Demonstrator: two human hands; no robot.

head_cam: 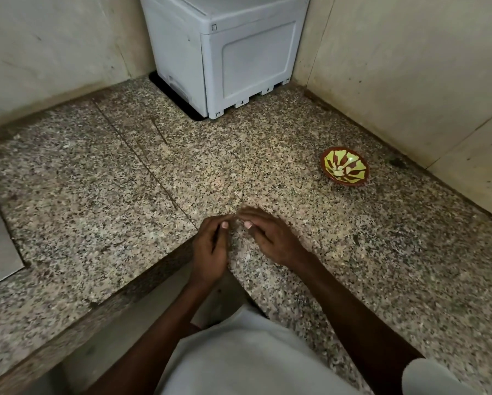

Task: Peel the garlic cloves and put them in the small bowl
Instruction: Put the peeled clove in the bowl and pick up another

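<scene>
The garlic clove sits between my fingertips, well to the near left of the small bowl [344, 169], and it is almost wholly hidden; I cannot make out its shape, so I cannot say which way its tip points or how its long axis lies. I judge it light, firm inside, with a dry papery skin that tears easily and may slip once loosened. The best hold, I think, is a pinch across its thick middle while a thumbnail lifts the skin at one end.

My left hand [210, 246] is curled, thumb and fingers closed in a pinch. My right hand [267, 238] curls in from the bowl's side, its fingertips meeting the left's, seemingly sharing the same clove.

Both hang just above the speckled counter [381, 252]. Far behind the bowl's left stands a grey plastic box [239, 58] in the corner.
</scene>
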